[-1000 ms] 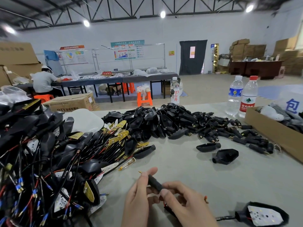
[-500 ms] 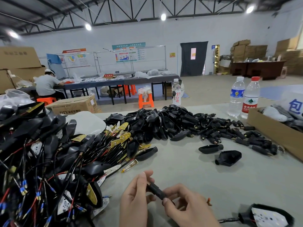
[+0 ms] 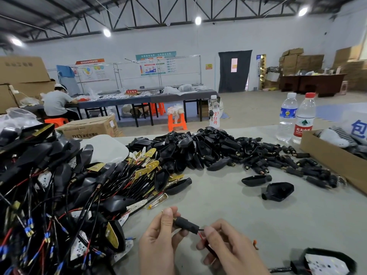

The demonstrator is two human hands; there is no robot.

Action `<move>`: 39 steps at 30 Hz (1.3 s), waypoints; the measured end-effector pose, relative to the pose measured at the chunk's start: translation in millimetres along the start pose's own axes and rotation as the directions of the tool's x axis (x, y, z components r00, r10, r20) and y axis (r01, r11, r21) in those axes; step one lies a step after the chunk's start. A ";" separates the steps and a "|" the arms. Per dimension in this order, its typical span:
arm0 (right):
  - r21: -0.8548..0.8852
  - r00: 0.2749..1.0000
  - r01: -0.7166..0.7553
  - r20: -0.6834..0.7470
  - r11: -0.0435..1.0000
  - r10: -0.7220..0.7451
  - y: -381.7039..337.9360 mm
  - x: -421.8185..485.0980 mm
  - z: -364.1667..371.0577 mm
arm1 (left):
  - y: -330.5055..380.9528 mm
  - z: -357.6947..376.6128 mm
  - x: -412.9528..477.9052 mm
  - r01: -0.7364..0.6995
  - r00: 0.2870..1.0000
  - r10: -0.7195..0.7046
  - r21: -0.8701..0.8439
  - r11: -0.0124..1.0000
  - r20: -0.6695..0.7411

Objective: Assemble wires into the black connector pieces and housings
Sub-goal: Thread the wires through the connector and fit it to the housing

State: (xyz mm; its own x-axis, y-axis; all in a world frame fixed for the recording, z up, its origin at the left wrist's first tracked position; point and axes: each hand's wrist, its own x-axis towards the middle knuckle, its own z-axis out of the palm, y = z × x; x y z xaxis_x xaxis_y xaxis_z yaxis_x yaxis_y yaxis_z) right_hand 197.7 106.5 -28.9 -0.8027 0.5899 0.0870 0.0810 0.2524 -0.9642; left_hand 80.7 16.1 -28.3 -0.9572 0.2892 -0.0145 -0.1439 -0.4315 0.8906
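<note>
Pinching black connector piece (image 3: 185,224), left hand (image 3: 158,243); right hand (image 3: 228,247) pinches its wires (image 3: 201,236) (red, black).

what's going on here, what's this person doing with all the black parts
A person is wiring connectors at a grey table. The left hand pinches a small black connector piece, and the right hand holds the red and black wires coming out of its end. A tangle of wired housings lies to the left, with a heap of loose black parts further back.
</note>
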 end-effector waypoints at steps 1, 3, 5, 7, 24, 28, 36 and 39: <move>0.011 1.000 -0.014 0.004 1.000 0.014 -0.1 0.1 -0.2 | 0.7 0.6 -0.5 0.006 1.000 -0.006 -0.005 1.000 0.001; 0.010 1.000 -0.020 0.014 1.000 0.020 0.0 0.0 -0.7 | 1.5 2.3 -1.9 0.030 1.000 -0.030 -0.016 0.999 -0.004; -0.036 1.000 -0.001 0.030 0.999 0.002 0.5 0.6 -1.5 | 1.7 4.5 -3.5 0.061 0.998 -0.061 -0.034 0.998 -0.017; -0.144 0.999 0.028 0.037 0.989 -0.023 2.4 1.8 -2.3 | 2.1 6.1 -4.4 0.083 0.996 -0.084 -0.053 0.995 -0.026; -0.411 0.986 0.107 -0.077 0.905 -0.151 4.0 1.0 1.3 | -3.9 2.3 -1.6 0.111 0.990 -0.115 -0.051 0.993 -0.080; -0.424 0.980 0.125 -0.091 0.897 -0.180 3.9 0.4 0.5 | -2.7 0.3 -1.2 0.141 0.987 -0.146 -0.071 0.987 -0.061; -0.457 0.962 0.185 -0.099 0.870 -0.256 9.4 -0.1 1.8 | -3.3 0.5 -2.8 0.156 0.987 -0.160 -0.115 0.981 -0.025; -0.389 0.954 0.189 -0.144 0.902 -0.262 11.4 0.3 0.0 | -3.9 2.9 -4.7 0.181 0.983 -0.181 -0.134 0.974 0.013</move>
State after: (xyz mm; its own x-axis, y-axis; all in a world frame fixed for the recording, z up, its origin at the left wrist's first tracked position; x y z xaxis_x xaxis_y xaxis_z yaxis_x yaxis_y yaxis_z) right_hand 198.4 109.5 -39.9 -0.7022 0.6073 0.3717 0.1514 0.6374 -0.7555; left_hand 86.5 18.9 -30.3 -0.9119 0.3737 -0.1698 -0.3474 -0.4823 0.8042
